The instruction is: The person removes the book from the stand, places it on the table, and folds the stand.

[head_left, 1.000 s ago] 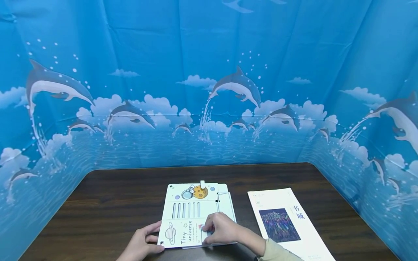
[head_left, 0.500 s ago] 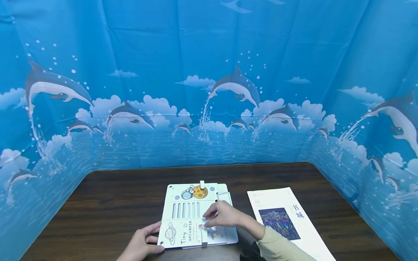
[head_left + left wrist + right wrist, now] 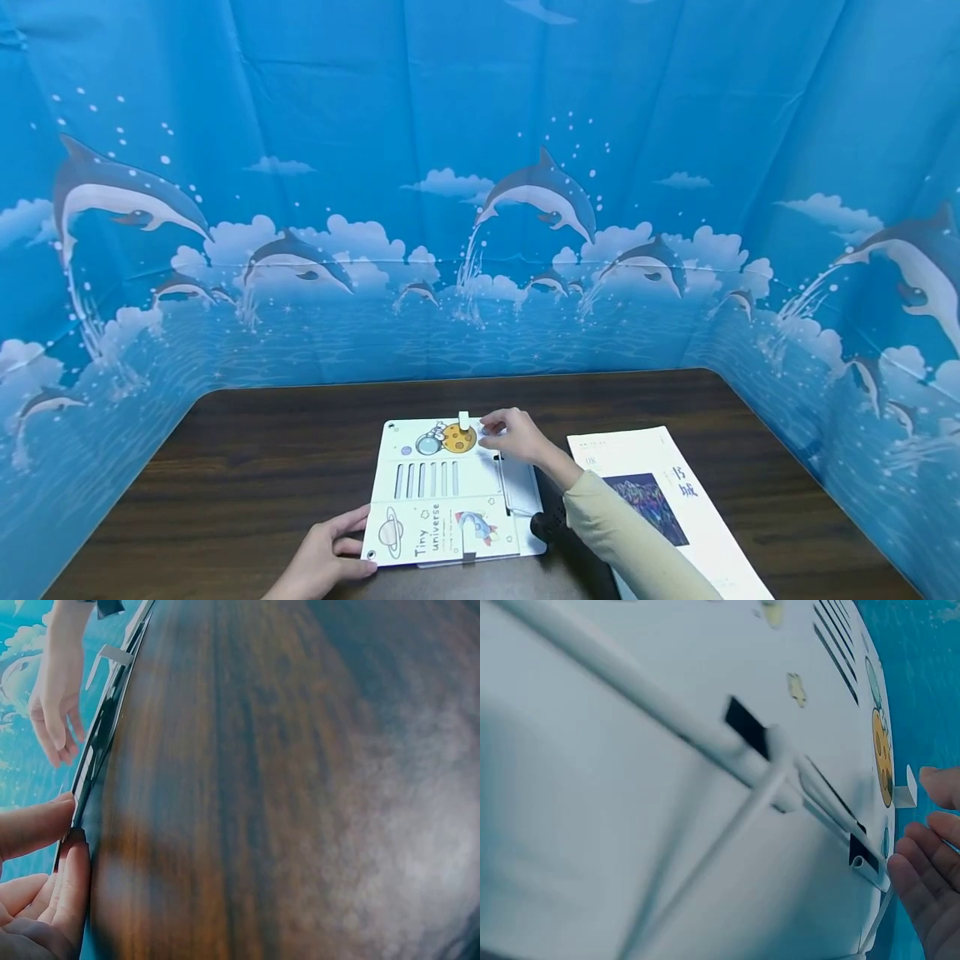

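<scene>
A white folding book stand (image 3: 480,479) printed with an astronaut, a planet and "Tiny universe" lies flat on the table. My left hand (image 3: 324,554) pinches its lower left edge between thumb and fingers; the left wrist view shows the thumb (image 3: 45,825) on one side. Over the stand's upper right corner is my right hand (image 3: 517,435), fingers loosely extended and holding nothing. Just left of it, a small white clip (image 3: 463,421) stands up from the top edge. White support rods (image 3: 727,761) cross the stand's right part in the right wrist view.
A white magazine (image 3: 720,533) with a dark picture lies to the right, partly under the right sleeve (image 3: 622,525). The dark wooden table (image 3: 285,450) meets a blue dolphin curtain (image 3: 360,333) at its far edge.
My right hand has left the stand's lower edge, where its fingers were at the lower clip, and moved up to the top right corner. The left hand keeps its hold.
</scene>
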### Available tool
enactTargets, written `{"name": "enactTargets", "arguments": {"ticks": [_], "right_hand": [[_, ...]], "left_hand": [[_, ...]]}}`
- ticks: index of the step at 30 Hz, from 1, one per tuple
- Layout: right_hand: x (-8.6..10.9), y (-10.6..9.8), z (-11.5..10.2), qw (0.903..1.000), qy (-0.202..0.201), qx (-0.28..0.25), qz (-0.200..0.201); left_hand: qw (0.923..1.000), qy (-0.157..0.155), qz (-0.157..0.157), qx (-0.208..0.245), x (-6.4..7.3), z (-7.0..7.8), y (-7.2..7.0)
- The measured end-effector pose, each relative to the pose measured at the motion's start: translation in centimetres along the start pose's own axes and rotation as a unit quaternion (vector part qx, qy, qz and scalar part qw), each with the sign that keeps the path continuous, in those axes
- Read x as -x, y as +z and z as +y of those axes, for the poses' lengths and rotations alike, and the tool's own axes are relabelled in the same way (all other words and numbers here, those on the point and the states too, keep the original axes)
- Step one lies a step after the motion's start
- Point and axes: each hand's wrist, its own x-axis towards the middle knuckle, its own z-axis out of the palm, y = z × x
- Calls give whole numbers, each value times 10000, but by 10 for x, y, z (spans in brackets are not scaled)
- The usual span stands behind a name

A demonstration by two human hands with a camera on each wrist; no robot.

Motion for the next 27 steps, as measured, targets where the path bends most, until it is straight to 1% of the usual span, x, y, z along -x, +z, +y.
{"name": "enactTargets", "arguments": {"ticks": [4, 7, 9, 11, 14, 19, 22, 27], "right_hand": [[-11, 6, 1, 9998, 152, 22, 95], [-20, 10, 3, 9995, 272, 27, 181], [-25, 13, 3, 9989, 423, -8, 223], [-29, 15, 3, 9985, 511, -24, 212], [-33, 18, 1, 9987, 491, 9, 132], [-39, 23, -2, 9989, 393, 242, 66], [-40, 22, -4, 9983, 496, 314, 58], [-41, 22, -6, 9976, 627, 269, 98]], "left_hand": [[10000, -55, 26, -3, 1, 1, -1], [10000, 22, 43, 12, 1, 1, -1], [9999, 82, 26, 58, 1, 2, 0], [9999, 111, 10, 92, 0, 2, 0], [9999, 104, 9, 72, 0, 2, 1], [10000, 48, 43, 4, 0, 1, 0], [10000, 54, 30, -12, 0, 1, 0], [10000, 31, 62, -49, -1, 1, 0]]}}
